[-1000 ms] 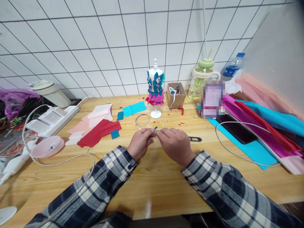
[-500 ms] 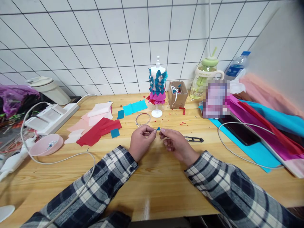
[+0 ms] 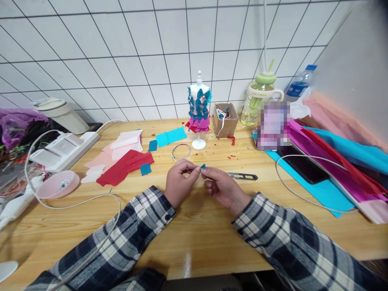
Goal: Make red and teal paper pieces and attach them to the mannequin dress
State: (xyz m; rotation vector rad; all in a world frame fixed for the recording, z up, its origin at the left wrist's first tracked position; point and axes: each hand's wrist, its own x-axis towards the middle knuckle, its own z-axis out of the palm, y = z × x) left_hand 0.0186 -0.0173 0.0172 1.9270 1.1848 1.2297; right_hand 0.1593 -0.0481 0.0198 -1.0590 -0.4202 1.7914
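The white tiled wall (image 3: pixel 169 36) with dark grout lines bounds the far edge of the pale wooden table (image 3: pixel 200 242), whose wood grain shows between the forearms down to the front edge. On the right, a flat bright-cyan sheet of cloth (image 3: pixel 325 200) lies slanting under a black phone, its near corner short of the table's front edge. On the left, a crumpled red piece of fabric (image 3: pixel 121 169) overlaps pale pink ones, well apart from the hands. A small white dress-form mannequin (image 3: pixel 199 107) in teal bows and a magenta skirt stands upright beyond the fingertips, close beside an open brown cardboard box (image 3: pixel 224 127).

The right hand (image 3: pixel 226 186) has thumb and index pinched together, other fingers curled in; the left hand (image 3: pixel 180 184) has thumb and index tips brought together too. Black-handled thread snips (image 3: pixel 247 176) lie just beyond the right hand; a thin looped wire coil (image 3: pixel 172 152) lies just beyond the left. Smallest, a teal folded fabric scrap (image 3: pixel 203 166) is held between both hands' fingertips, above the table.
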